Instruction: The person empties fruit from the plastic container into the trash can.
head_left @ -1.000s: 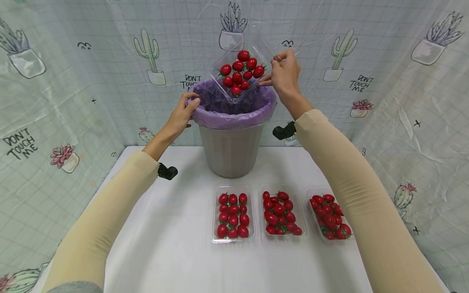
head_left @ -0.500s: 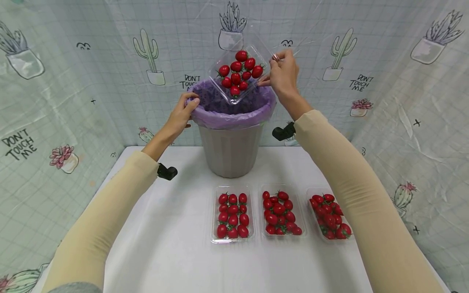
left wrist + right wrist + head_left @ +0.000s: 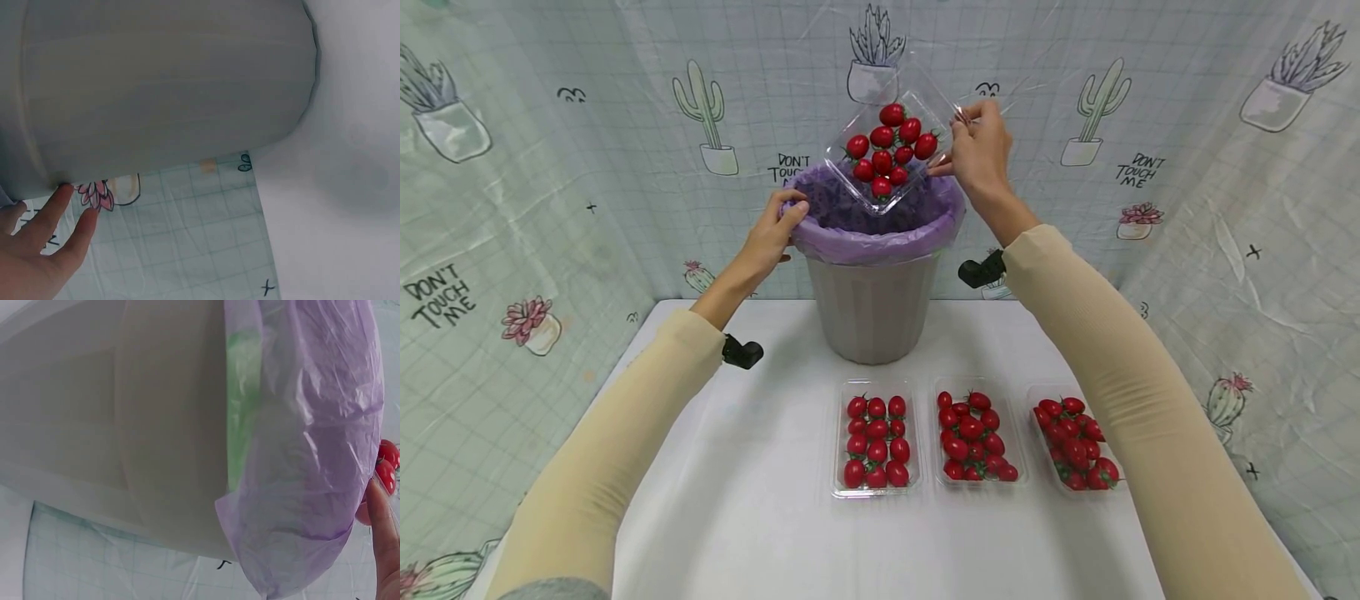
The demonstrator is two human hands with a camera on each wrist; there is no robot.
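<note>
A grey bin (image 3: pixel 874 308), lined with a purple plastic bag (image 3: pixel 880 247) folded over its rim, stands at the back of the white table. My left hand (image 3: pixel 770 233) grips the bag-covered rim on the left side; in the left wrist view some fingers (image 3: pixel 78 244) extend along the bin's outside. Above the bin's mouth, my right hand (image 3: pixel 983 158) pinches the edge of a clear plastic box (image 3: pixel 850 125) with its lid raised. The box is tilted, one corner pointing down, and several cherry tomatoes (image 3: pixel 882 162) lie in it. The right wrist view shows mostly bag and bin wall.
Three clear boxes of cherry tomatoes sit in a row in front of the bin: a left one (image 3: pixel 877 492), a middle one (image 3: pixel 1017 450) and a right one (image 3: pixel 1036 398), partly behind the right sleeve (image 3: pixel 1120 383). A cactus-print sheet (image 3: pixel 625 150) surrounds the table (image 3: pixel 760 500).
The tilted box has shifted very slightly left and down over the bin, its tomatoes still inside. My left hand keeps its place on the rim.
</note>
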